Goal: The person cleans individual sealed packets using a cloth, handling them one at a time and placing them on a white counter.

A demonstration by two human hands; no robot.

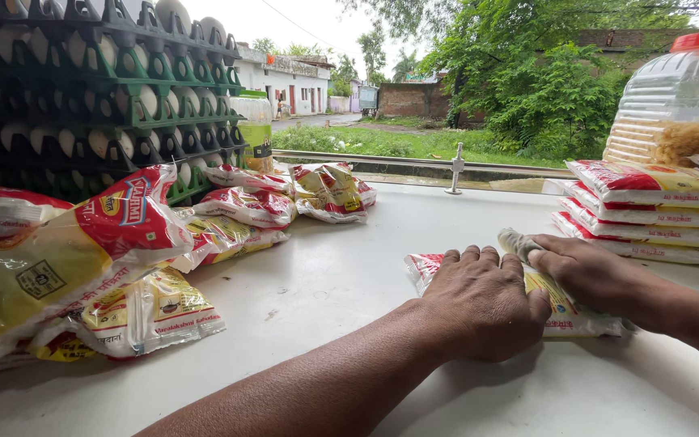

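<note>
Plastic packet (564, 311), red and yellow, flat on white table (325, 283), near right. Left hand (479, 303) fingers curled, pressing down on it; right hand (588, 271) fingers pinching its far end. Similar packets stacked (657, 210) far right, heaped (82, 259) left, egg trays (99, 89) behind.

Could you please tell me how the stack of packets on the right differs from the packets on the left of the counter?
The stack of packets on the right is flat, aligned and layered; the packets on the left are a loose heap, tilted and overlapping. The right stack sits before a red-lidded plastic jar; the left heap lies beside the stacked egg trays. Both are red-and-yellow packets on the white counter.
</note>
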